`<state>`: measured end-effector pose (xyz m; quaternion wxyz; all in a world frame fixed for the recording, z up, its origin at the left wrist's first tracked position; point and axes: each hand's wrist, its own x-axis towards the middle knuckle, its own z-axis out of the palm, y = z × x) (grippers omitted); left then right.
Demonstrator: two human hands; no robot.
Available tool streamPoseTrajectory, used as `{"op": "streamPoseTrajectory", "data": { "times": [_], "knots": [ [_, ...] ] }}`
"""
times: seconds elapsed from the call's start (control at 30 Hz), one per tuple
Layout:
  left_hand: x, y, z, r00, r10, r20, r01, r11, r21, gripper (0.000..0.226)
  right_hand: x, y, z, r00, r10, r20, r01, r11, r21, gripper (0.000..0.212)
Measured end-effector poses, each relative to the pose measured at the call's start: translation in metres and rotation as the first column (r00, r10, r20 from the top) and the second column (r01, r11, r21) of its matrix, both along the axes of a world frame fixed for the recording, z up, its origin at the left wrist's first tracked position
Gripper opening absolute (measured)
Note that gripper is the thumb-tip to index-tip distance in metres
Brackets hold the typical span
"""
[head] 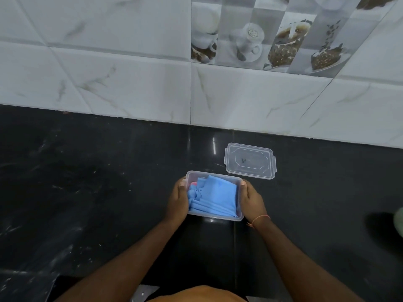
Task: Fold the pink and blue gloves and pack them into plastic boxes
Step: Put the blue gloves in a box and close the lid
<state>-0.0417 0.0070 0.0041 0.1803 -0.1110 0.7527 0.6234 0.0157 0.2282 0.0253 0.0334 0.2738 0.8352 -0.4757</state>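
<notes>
A clear plastic box stands on the black counter, a little right of centre. Folded blue gloves fill it, and a small bit of pink glove shows under them at the far left corner. My left hand grips the box's left side. Against its right side, my right hand holds on too. The box's clear lid lies flat on the counter just beyond the box, to the right, apart from it.
The black stone counter runs to a white tiled wall at the back. A pale green object pokes in at the right edge. The counter's front edge lies near my body at the bottom.
</notes>
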Motion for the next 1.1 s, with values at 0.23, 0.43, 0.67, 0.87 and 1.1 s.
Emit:
{"op": "streamPoseTrajectory", "data": {
  "times": [0.23,0.43,0.67,0.87,1.1],
  "knots": [
    [-0.006,-0.002,0.001,0.992,-0.118,0.054,0.121,0.991,-0.054,0.029,-0.008,0.011,-0.006,1.000,0.023,-0.010,-0.023,1.000,0.004,0.041],
    [-0.048,-0.006,0.002,0.970,-0.203,0.131,0.222,0.964,-0.144,0.034,-0.005,0.026,-0.011,0.997,-0.044,-0.070,0.038,0.995,-0.090,0.025],
    [-0.120,0.052,0.039,0.863,-0.499,0.076,0.491,0.796,-0.355,0.047,-0.035,0.107,-0.016,0.952,-0.300,-0.060,0.306,0.918,0.253,0.033],
    [-0.155,0.131,0.018,0.765,-0.613,0.200,0.631,0.650,-0.423,0.060,-0.054,0.161,-0.051,0.923,-0.365,0.121,0.349,0.927,0.136,0.054],
    [-0.163,0.155,-0.005,0.866,-0.477,0.151,0.499,0.799,-0.335,0.020,-0.063,0.154,-0.039,0.889,-0.441,0.124,0.456,0.877,-0.150,0.033]
  ]
}}
